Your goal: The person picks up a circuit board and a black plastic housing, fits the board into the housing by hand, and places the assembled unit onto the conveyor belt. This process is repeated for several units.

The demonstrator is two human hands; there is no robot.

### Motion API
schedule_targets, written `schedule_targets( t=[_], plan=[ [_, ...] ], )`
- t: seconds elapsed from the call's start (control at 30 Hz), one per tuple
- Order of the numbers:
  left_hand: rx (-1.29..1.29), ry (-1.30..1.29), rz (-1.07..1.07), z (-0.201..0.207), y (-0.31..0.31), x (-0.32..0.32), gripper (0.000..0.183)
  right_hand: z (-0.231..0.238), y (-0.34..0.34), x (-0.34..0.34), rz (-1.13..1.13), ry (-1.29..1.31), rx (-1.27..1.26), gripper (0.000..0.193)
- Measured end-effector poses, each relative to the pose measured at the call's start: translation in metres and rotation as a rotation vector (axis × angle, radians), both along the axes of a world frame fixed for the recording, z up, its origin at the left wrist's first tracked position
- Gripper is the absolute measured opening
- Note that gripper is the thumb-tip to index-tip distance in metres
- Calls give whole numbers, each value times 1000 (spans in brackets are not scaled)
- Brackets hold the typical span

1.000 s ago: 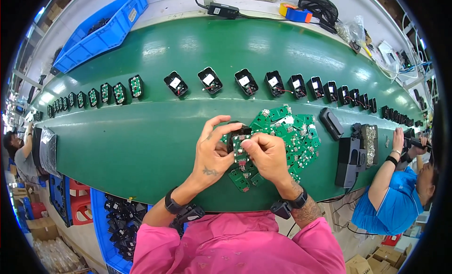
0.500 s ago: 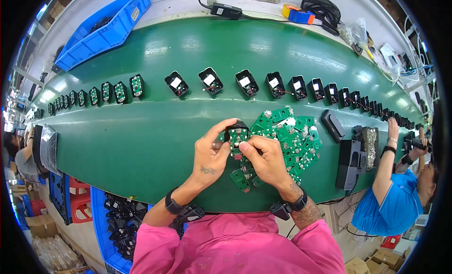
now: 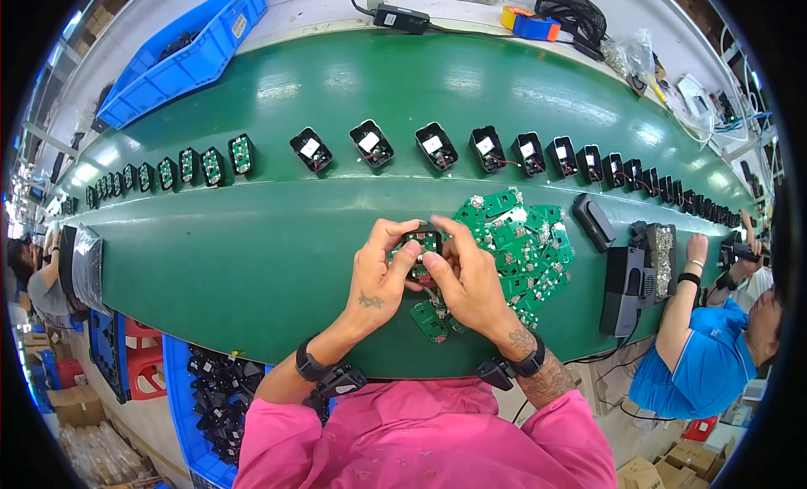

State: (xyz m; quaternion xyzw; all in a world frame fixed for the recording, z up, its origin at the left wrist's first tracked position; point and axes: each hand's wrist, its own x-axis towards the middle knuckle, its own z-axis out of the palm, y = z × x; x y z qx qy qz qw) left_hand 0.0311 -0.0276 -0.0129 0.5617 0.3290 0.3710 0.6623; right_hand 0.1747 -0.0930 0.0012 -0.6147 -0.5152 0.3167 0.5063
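Note:
My left hand point(image 3: 380, 275) and my right hand point(image 3: 467, 275) meet over the near edge of the green belt point(image 3: 252, 254). Together they grip a small black housing with a green circuit board point(image 3: 423, 239) set in it, thumbs pressing on the board. Just right of my hands lies a pile of green circuit boards point(image 3: 521, 241). One loose board point(image 3: 429, 319) lies below my hands near the belt's edge.
A row of open black housings point(image 3: 437, 144) runs across the belt's far side. A blue bin of black parts point(image 3: 214, 392) sits at lower left. Black devices point(image 3: 626, 279) stand at right, by another person in blue point(image 3: 706, 354). A blue crate point(image 3: 181, 56) is at back left.
My hands have closed tighter round the housing, and both thumbs now press on the board. The row of housings has drifted slightly along the belt.

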Motion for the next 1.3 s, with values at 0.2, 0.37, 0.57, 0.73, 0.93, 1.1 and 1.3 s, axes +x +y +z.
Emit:
schedule_targets(
  t=[0.2, 0.37, 0.57, 0.73, 0.93, 1.1, 1.3],
  plan=[
    [-57, 48, -7, 1, -6, 3, 26, -12, 4, 2, 68, -213, 138, 43],
    [-8, 85, 21, -1, -7, 2, 27, -2, 2, 2, 99, -36, 9, 41],
    [59, 137, 16, 8, -10, 8, 34, -5, -1, 8, 75, -103, 32, 40],
    [160, 172, 21, 5, -6, 11, 37, -4, 0, 10, 59, -90, 66, 39],
    [104, 111, 22, 2, -7, 11, 37, -5, -2, 12, 84, -29, 4, 35],
    [373, 81, 103, 0, -17, 13, 37, -20, 1, 13, 72, -115, 256, 32],
    [588, 103, 166, -3, -17, 15, 37, -14, -4, 11, 73, -56, 266, 30]
  ],
)
